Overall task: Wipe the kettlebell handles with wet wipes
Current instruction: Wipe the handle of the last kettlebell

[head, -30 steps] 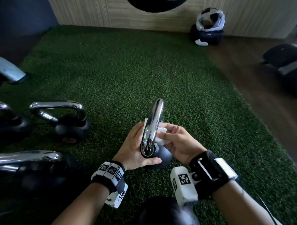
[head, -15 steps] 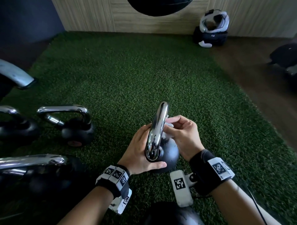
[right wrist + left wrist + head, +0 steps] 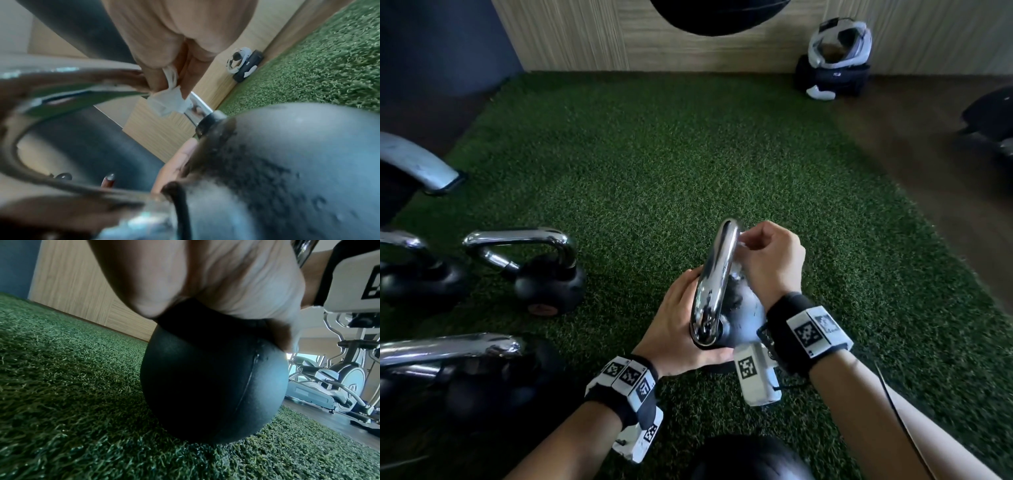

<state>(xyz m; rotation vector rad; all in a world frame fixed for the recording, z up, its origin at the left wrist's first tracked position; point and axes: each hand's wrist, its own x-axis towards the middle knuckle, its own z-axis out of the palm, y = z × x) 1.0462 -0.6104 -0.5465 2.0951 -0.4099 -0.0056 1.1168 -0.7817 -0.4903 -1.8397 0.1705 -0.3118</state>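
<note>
A black kettlebell (image 3: 743,318) with a chrome handle (image 3: 714,274) stands on the green turf near me. My left hand (image 3: 678,322) cups the ball from the left, thumb across its near side; the left wrist view shows the palm (image 3: 226,280) lying on the ball (image 3: 209,386). My right hand (image 3: 767,260) pinches a white wet wipe (image 3: 739,245) against the far upper part of the handle. In the right wrist view the crumpled wipe (image 3: 168,99) sits between fingers and the chrome bar (image 3: 68,81).
Three more chrome-handled kettlebells lie at the left: one (image 3: 534,270), one (image 3: 410,274) at the edge, a large one (image 3: 448,370) near me. A bag with a white helmet (image 3: 834,58) sits by the wooden wall. An exercise machine (image 3: 339,378) stands on bare floor at right.
My right hand with the wipe has slid up the handle from near the ball to the upper far part. The left hand has stayed on the ball.
</note>
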